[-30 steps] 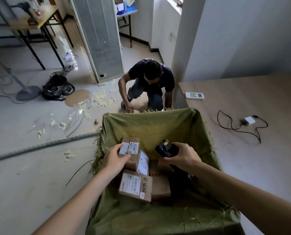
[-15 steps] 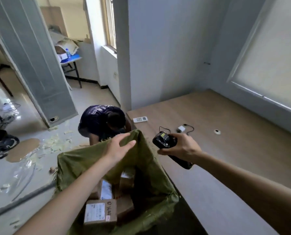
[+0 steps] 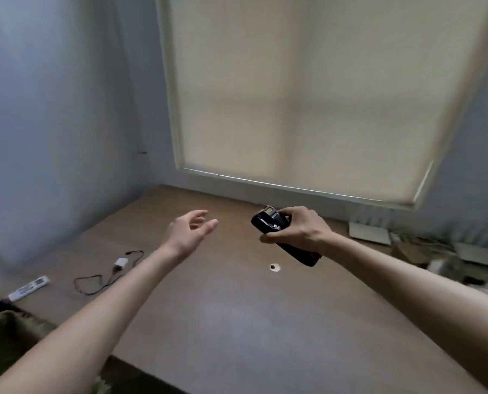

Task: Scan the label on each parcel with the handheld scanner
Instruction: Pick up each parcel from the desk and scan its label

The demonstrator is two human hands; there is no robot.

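My right hand grips the black handheld scanner, held above the brown platform with its head pointing up and left. Left of it, my left hand hovers empty over the platform, fingers spread. Only a corner of the green sack shows at the bottom left; the parcels in it are out of view.
On the platform's left part lie a white remote and a white charger with a black cable. A small round white piece lies near the middle. Flat pale boards and clutter sit at the right under the blind-covered window.
The view has swung right, away from the sack and the crouching person, toward the window. My left hand let go of a parcel and rose out of the sack; the scanner moved along.
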